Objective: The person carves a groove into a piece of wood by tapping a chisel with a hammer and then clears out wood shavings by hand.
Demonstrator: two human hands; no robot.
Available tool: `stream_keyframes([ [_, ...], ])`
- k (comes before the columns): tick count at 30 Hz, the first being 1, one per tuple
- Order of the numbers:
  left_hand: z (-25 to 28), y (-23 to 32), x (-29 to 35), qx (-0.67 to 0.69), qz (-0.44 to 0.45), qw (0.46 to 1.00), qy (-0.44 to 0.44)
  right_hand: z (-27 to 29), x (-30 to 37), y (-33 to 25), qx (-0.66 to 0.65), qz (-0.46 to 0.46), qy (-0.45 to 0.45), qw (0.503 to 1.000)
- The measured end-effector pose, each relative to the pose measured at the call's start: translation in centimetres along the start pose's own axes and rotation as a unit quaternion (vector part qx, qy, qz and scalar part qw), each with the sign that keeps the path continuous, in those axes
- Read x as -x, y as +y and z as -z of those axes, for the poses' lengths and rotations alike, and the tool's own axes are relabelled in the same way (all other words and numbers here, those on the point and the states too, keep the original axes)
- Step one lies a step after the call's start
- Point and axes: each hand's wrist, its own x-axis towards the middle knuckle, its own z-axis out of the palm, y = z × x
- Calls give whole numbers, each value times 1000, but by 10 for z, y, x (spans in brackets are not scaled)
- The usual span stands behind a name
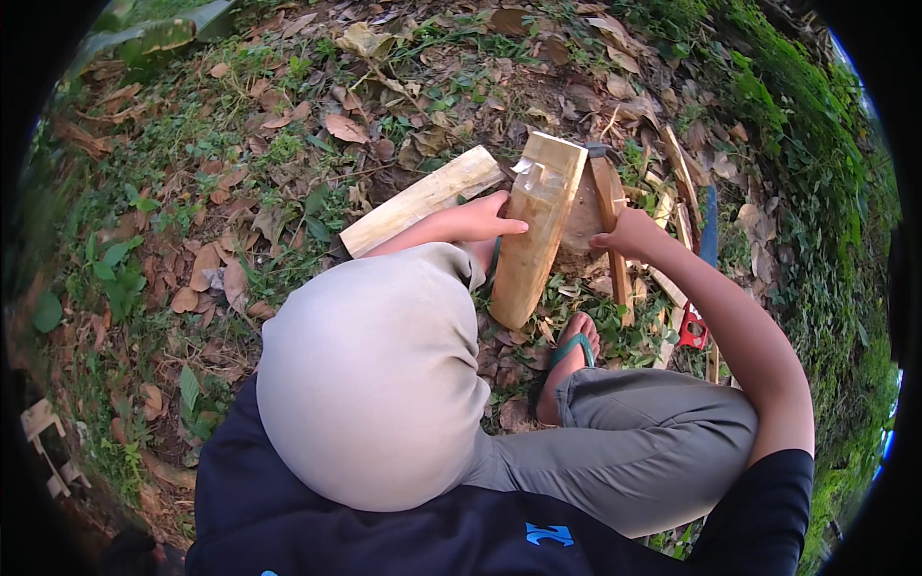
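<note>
My left hand (490, 219) grips the left edge of a thick pale wooden block (540, 230), its thumb across the near face and its fingers mostly hidden behind. The block leans with its broad face toward me, and a torn, whitish patch shows near its top. Just right of it, my right hand (629, 235) is closed around the wooden handle of what looks like a hammer (612, 197). Its dark metal head is at the far end, beside the block's top corner. A brown, earthy surface (579, 226), perhaps a stump, shows between block and handle.
Another pale wooden plank (423, 202) lies on the ground left of the block. To the right are several thin wood strips (684, 226) and a saw with a blue blade (710, 226) and red handle (692, 328). My sandalled foot (573, 360) is close below the block. Dry leaves and weeds surround everything.
</note>
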Motion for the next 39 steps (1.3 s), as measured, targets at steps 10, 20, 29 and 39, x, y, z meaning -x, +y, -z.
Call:
stream_keyframes([
  [10, 2, 1, 7, 35, 14, 999, -10, 18, -14, 22, -203, 13, -1, 979],
  [20, 4, 18, 14, 42, 34, 998, -17, 64, 6, 11, -239, 86, 121, 960],
  [29, -1, 9, 9, 56, -7, 998, -26, 63, 27, -32, -302, 196, 145, 922],
  [39, 3, 73, 44, 224, 95, 970, -13, 1, 42, -85, -211, 189, 113, 952],
])
